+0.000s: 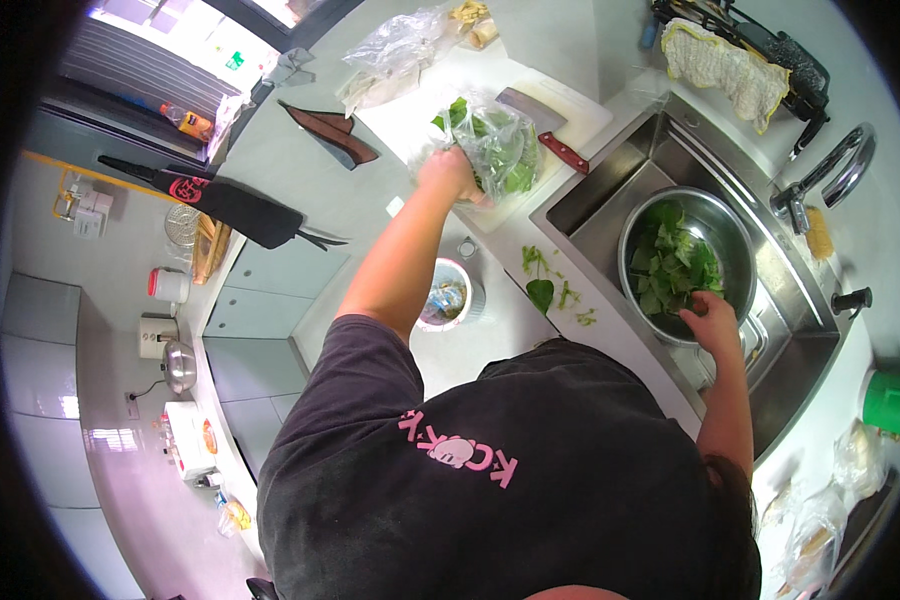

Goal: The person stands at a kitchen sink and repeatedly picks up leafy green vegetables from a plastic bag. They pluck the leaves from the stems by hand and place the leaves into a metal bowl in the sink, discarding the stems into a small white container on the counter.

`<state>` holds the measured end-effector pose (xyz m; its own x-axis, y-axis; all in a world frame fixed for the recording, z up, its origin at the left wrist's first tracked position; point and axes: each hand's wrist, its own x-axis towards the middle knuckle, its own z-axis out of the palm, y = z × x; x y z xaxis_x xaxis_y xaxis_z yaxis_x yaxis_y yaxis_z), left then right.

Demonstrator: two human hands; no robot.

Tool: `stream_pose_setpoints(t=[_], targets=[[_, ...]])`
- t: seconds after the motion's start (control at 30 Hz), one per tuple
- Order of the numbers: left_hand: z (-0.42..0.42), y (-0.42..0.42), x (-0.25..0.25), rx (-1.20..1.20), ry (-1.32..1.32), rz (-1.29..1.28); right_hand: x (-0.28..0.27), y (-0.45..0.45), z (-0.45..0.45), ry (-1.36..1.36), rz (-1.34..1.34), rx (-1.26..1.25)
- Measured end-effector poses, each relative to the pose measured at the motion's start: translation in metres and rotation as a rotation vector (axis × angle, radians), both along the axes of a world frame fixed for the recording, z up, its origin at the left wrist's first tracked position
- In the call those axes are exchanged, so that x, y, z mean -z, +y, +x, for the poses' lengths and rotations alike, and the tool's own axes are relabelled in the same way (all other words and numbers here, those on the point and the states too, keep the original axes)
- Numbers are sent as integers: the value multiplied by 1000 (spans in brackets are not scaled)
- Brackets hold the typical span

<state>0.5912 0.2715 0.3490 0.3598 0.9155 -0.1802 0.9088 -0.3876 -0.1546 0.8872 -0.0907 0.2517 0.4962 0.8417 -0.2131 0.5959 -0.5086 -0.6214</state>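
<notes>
My left hand [450,176] grips a clear plastic bag of leafy greens [506,154] on the white cutting board [592,112]. Beside the bag lies a cleaver [536,112] with a reddish wooden handle. Over the near rim of a round steel bowl [750,259], my right hand [709,322] has its thumb and finger slightly apart at the edge of loose green leaves [667,262]; nothing shows plainly between them. The bowl stands in the steel sink [596,191]. On the counter edge lie a single leaf [540,295] and several stem scraps [568,295].
A chrome faucet [840,169] rises behind the sink, near a sponge [818,232] and a hanging cloth [724,71]. Crumpled plastic bags [401,45] lie past the board. A lined waste bin [446,296] stands on the floor. A green container [892,403] is at the right.
</notes>
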Motion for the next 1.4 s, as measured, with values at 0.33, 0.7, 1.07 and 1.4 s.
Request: stream_pose_setpoints(t=[0.33,0.7,1.07,1.4], targets=[[19,42,-2,418,110,133,7,3,2,99,72,86],[-4,58,14,322,-107,210,3,9,-4,97,86,46],[-10,30,25,573,-10,227,9,14,-15,150,128,-16],[-37,91,10,-2,-985,141,-6,7,-21,76,116,0]])
